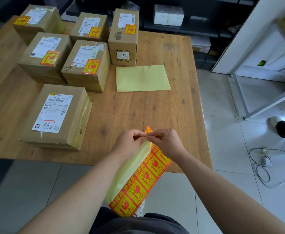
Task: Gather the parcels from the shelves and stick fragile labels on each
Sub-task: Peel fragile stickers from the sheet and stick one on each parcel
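Over the near table edge: the left hand (130, 144) and right hand (167, 142) are held close together, fingertips almost met, just above the wooden table (155, 112).
Left hand: fingers curled, the top of the sticker sheet (138, 184) is pinched by its pale yellow backing.
Right hand: curled too, the top label (148, 129) is pinched at a corner that's lifted off the backing.
Sticker sheet: hung from the hands down past the front edge; one column of labels is seen along its right side, the rest is bare backing.
Label print: red-orange border, yellow panel, broken-glass icon; 易碎品 and 小心轻放 can be read.
Near parcel (57, 115): set at the near left, close to the front edge, well left of the hands; only a white shipping slip is carried on top, "210A A027-00 19" printed, "A027" handwritten.
Labelled parcels (45, 54): five are grouped at the far left, each topped with a fragile sticker; "1-6" is scrawled on the middle parcel (87, 65), "10" is shown on a side tag of the tall box (123, 38).
Spent backing sheet (142, 78): laid flat just in front of the tall box.
Open room: a bare wood stretch is left from that sheet to the hands and out to the right edge.
Floor on the right: a white frame (256, 105), a loose cable (263, 166) and somebody's shoe (275, 121) are seen, well apart from the table.
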The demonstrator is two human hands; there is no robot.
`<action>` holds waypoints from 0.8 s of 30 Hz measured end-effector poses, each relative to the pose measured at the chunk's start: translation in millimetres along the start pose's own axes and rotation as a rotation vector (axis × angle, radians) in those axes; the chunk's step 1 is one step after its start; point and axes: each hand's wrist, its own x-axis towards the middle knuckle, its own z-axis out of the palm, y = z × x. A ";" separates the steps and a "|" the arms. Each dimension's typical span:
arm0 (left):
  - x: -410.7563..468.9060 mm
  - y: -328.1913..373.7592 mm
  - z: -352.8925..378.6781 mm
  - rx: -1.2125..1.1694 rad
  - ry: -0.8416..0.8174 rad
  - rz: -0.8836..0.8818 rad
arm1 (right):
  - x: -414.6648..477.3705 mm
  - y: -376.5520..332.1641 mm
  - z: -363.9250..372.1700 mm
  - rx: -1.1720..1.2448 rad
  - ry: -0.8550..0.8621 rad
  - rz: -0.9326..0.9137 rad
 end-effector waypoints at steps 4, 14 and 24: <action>0.3 1.5 -1.0 0.011 -0.015 -0.005 | 2.2 -1.0 -3.2 0.016 -0.006 0.035; 18.0 -13.8 -6.1 0.459 0.174 0.112 | 11.0 14.7 -8.5 0.087 0.055 0.367; 34.9 -28.8 6.0 0.990 0.006 0.186 | 10.9 25.3 -13.2 0.349 0.093 0.574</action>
